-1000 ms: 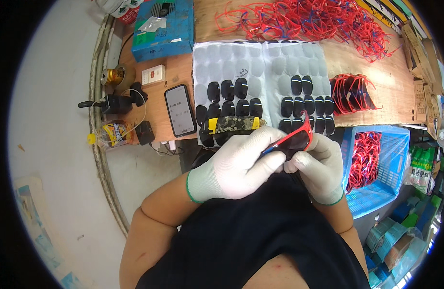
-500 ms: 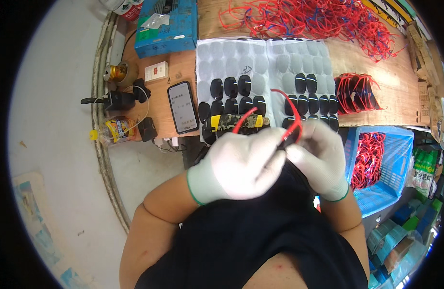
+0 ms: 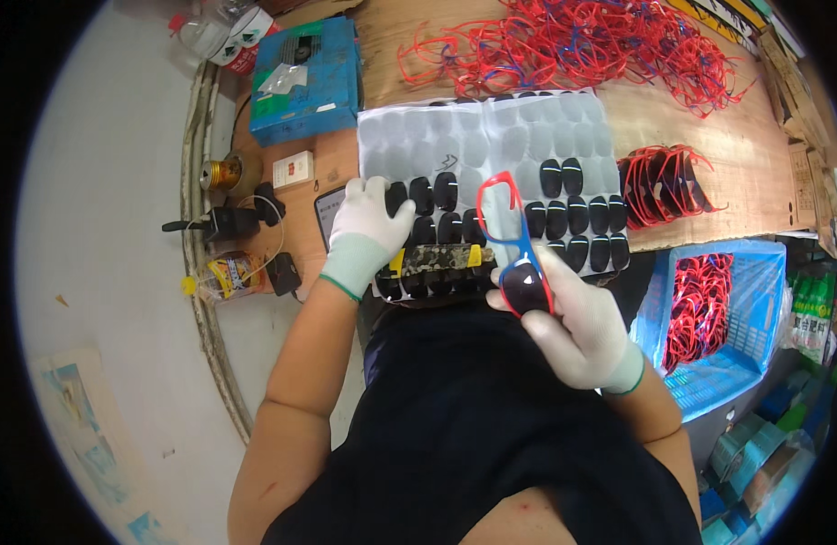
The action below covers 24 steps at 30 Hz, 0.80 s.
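Observation:
My right hand, in a white glove, grips a red-and-blue glasses frame upright, by its lower end. A dark lens fills the lower rim; the upper rim has no dark lens, and the sheet shows through it. My left hand, gloved too, reaches to the left side of the lens sheet. Its thumb and fingers are apart on either side of a dark lens, which lies in its row. Several more dark lenses lie in rows. A camouflage-and-yellow bar crosses the near rows.
Tangled red frames heap at the back. Frames with dark lenses stand in a row at right. A blue crate of red frames sits below. At left are a phone, a small box and a blue metal box.
Both hands were together at the glasses frame. My left hand has let go and moved left to the lenses; my right hand now holds the frame alone, turned upright.

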{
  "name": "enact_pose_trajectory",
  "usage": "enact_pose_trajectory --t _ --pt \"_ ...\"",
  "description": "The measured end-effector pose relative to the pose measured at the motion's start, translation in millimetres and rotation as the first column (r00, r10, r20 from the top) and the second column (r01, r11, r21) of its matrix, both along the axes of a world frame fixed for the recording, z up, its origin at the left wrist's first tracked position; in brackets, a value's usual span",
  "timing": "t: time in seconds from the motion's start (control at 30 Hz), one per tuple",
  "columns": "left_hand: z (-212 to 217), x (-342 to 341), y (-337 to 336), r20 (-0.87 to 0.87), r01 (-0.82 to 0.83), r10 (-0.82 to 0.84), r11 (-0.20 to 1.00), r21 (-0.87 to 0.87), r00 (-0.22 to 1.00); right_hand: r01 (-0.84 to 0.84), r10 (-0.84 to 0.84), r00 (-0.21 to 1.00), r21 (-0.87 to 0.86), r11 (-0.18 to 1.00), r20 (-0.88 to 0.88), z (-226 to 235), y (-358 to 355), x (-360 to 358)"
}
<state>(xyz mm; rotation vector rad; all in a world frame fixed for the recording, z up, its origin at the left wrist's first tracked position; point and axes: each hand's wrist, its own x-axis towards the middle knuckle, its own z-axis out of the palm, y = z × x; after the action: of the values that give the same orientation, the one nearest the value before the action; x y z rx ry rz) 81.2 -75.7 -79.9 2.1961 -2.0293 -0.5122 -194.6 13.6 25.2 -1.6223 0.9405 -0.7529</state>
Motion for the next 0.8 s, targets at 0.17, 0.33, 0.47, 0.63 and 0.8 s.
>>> enact_pose_trajectory --t 0.17,0.33,0.47,0.63,0.8 --pt "-8 2 -10 -0.082 -0.045 0.047 0.998 0.034 0.996 0.058 -0.121 0.944 0.206 0.977 0.306 -18 24 1" --pt "2 3 -14 -0.005 -0.027 0.027 0.999 0.047 1.000 0.057 -0.175 0.872 0.261 0.964 0.457 -22 30 -2" --pt "3 9 -20 -0.028 -0.026 0.028 0.996 0.090 0.999 0.037 -0.161 0.872 0.265 0.964 0.463 -22 30 2" --pt "29 -5 5 -0.785 -0.037 0.091 0.996 0.086 0.613 0.185 -0.241 0.910 0.189 0.964 0.338 -25 30 4" --pt "65 -53 58 -0.925 0.319 0.377 0.884 0.343 -0.051 0.214 -0.214 0.976 -0.003 0.977 0.046 -19 14 17"
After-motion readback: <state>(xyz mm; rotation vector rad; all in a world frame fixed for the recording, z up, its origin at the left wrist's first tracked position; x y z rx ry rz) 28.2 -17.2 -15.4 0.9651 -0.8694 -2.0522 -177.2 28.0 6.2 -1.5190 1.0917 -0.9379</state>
